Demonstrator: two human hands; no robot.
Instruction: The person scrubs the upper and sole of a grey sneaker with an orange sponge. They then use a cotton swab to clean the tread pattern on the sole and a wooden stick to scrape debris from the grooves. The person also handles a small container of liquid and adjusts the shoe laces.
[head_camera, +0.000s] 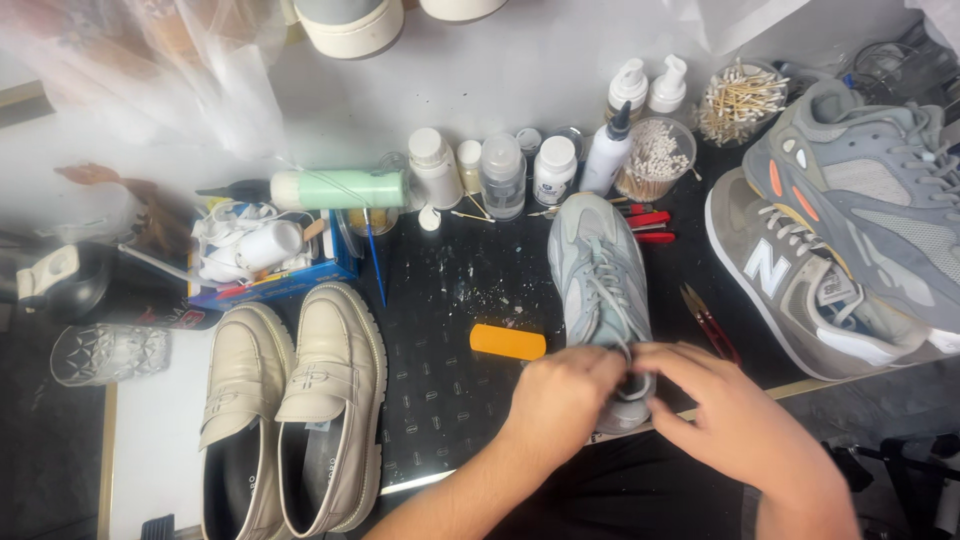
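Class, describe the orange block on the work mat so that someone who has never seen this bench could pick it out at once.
Start at the black dotted mat in the middle of the bench. Between the cream loafers on one side and the pale blue-grey sneaker that both hands work on, a small orange block lies flat. It is the only bright orange, round-ended bar there, unlike the red-handled snips beyond the sneaker.

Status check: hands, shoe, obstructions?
Left hand and right hand both at grey sneaker collar, working laces. Orange block beside it, apart. Red snips right, apart.
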